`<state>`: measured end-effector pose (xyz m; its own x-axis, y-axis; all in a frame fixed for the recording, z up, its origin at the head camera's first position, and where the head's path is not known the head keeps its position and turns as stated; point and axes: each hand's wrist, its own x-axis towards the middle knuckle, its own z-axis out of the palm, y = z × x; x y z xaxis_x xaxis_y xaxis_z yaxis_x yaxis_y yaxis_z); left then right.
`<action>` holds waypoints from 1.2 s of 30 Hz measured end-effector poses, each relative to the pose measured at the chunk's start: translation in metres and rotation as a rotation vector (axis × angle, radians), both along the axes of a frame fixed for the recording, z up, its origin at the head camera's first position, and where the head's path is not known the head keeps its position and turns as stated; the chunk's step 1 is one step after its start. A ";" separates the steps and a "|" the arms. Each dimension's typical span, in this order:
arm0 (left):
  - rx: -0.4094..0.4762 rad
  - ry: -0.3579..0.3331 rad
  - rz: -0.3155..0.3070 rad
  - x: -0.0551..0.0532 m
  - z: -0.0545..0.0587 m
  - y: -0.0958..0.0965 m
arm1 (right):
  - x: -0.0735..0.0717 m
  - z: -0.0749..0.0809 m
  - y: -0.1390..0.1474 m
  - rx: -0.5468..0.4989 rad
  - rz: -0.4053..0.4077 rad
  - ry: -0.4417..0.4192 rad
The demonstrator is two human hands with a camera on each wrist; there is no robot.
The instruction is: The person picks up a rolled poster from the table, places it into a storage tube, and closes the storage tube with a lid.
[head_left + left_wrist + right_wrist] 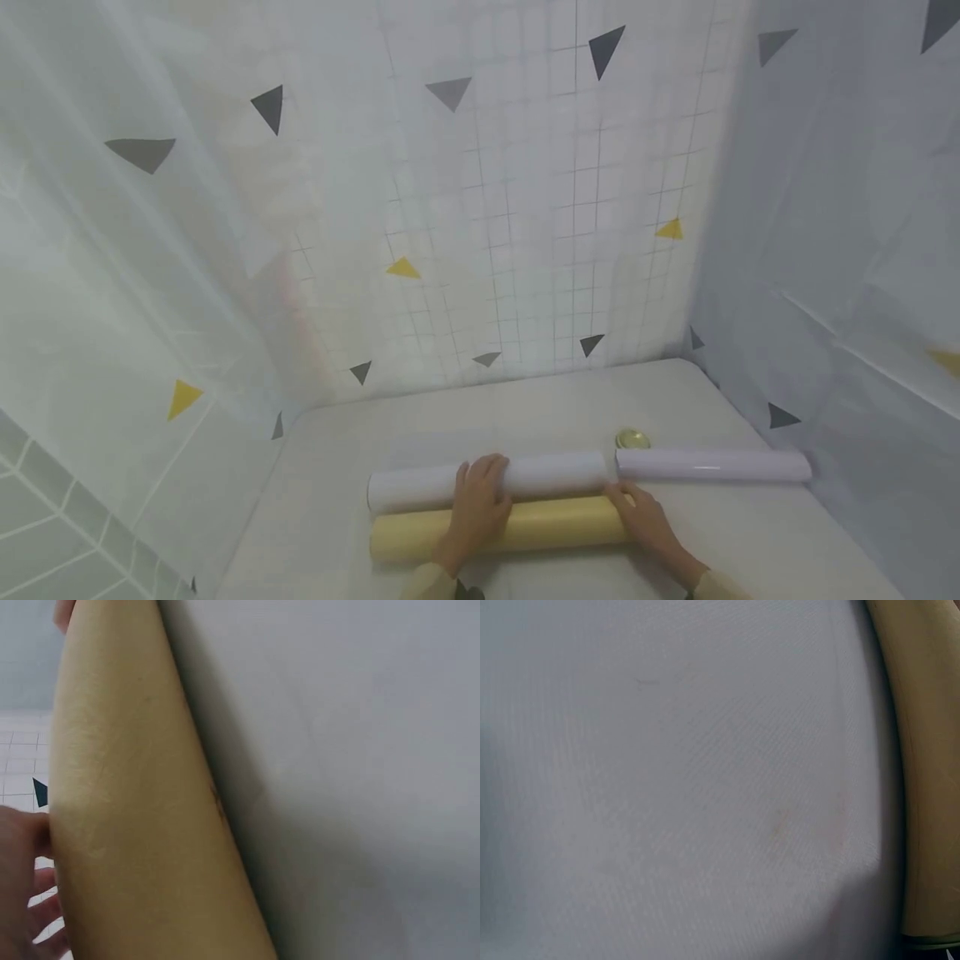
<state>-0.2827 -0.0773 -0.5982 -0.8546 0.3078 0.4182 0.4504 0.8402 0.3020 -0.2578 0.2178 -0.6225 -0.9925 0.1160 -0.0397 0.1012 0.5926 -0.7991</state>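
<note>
Pale sheeting point(450, 167) printed with grey and yellow triangles surrounds a white tabletop point(315, 492), and thin grid lines show on its back face. At the lower left of the head view is a grey band point(45, 475) crossed by white lines.

Nearest the person, a yellow roll point(558, 525) lies lengthwise on the tabletop, with a white roll point(558, 473) just beyond it, roughly parallel. To the right lies a glossy lilac roll point(712, 465), its left end near the white roll's right end; behind that left end is a small round yellowish object point(632, 437), too indistinct to name.

The left hand point(477, 504) reaches across the yellow roll, its fingers loosely bent and resting on the white roll rather than clenched. At the yellow roll's right end, the right hand point(647, 517) touches it with fingers over the far edge; whether they grasp it cannot be told, as the thumb is hidden. Beige sleeves point(429, 581) cover both forearms at the bottom edge.
</note>
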 end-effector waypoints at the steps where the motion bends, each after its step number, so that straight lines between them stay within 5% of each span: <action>1: 0.003 -0.010 -0.001 -0.001 0.000 0.000 | 0.001 0.000 0.000 0.002 0.002 0.004; 12: -0.024 -0.026 0.040 -0.011 -0.006 0.008 | 0.001 0.002 -0.002 -0.011 -0.016 0.047; 20: -0.074 -0.031 0.047 -0.014 -0.007 0.009 | -0.001 0.005 0.012 0.017 -0.091 0.332; 23: -0.097 -0.068 0.060 -0.014 -0.009 0.008 | -0.007 0.005 0.026 0.202 -0.097 0.523; 26: -0.105 -0.102 0.071 -0.016 -0.012 0.008 | -0.014 0.004 0.043 0.415 -0.121 0.628; 30: -0.068 -0.098 0.062 -0.015 -0.008 0.008 | -0.020 0.002 0.067 0.606 -0.110 0.577; 36: 0.013 -0.142 0.050 -0.008 0.010 0.010 | -0.021 -0.005 0.094 0.707 -0.075 0.519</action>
<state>-0.2912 -0.0669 -0.5882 -0.9194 0.2593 0.2958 0.3606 0.8561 0.3703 -0.2786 0.3115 -0.6271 -0.8541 0.0085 0.5200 -0.1145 0.9723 -0.2039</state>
